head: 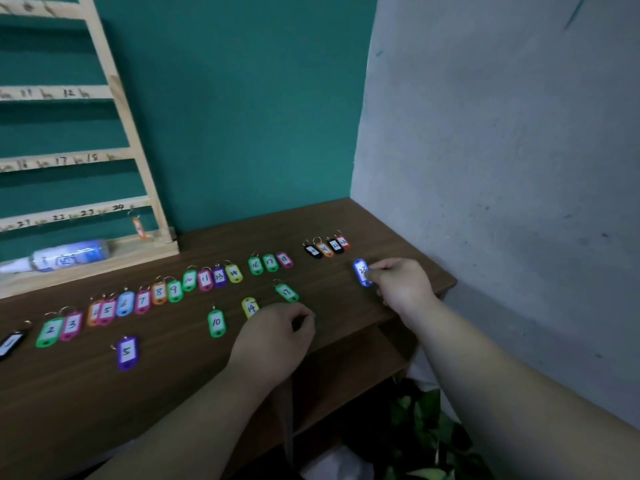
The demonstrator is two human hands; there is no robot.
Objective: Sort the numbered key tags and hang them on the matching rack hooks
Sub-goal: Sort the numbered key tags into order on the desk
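The blue 22 tag (pixel 361 271) sits near the table's (pixel 173 403) right edge, pinched by the right hand (pixel 401 285), just in front of four clustered tags (pixel 327 247) (black, orange, black, red). The left hand (pixel 277 337) lies curled beside the yellow 14 tag (pixel 250 307); I cannot tell whether it holds anything.

A plain room corner: wooden desk (pixel 346 220) against teal wall (pixel 242 98) and grey wall (pixel 502 133), leafy plant (pixel 426 420) below.
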